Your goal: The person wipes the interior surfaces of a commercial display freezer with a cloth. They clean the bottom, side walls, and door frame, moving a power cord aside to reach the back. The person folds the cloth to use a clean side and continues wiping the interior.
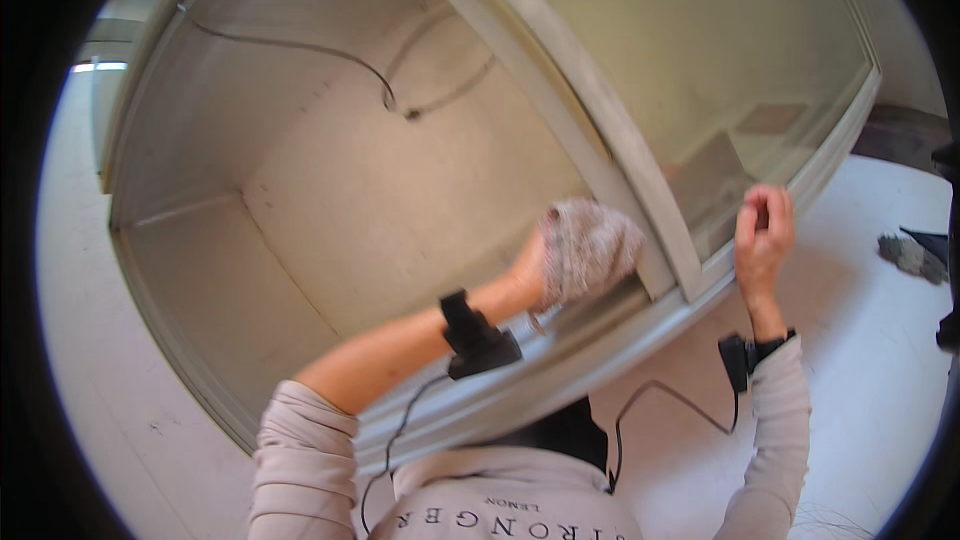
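A greyish-pink terry cloth (592, 255) covers most of my left hand (534, 270), which reaches through an open section of a large framed window or cabinet. The cloth lies against the lower part of the upright frame bar (622, 217). At the right, my right hand (765, 229) is raised at the sill's outer edge beside the glass pane (727, 75). Its fingers are curled in, and no object shows in them. The fingers under the cloth are hidden.
Sliding tracks run along the lower sill (540, 382). A dark cable (300, 43) hangs inside the recess at the upper left. A grey, fuzzy item (911, 259) lies on the white surface at the far right. Black devices with cables are strapped to both my wrists.
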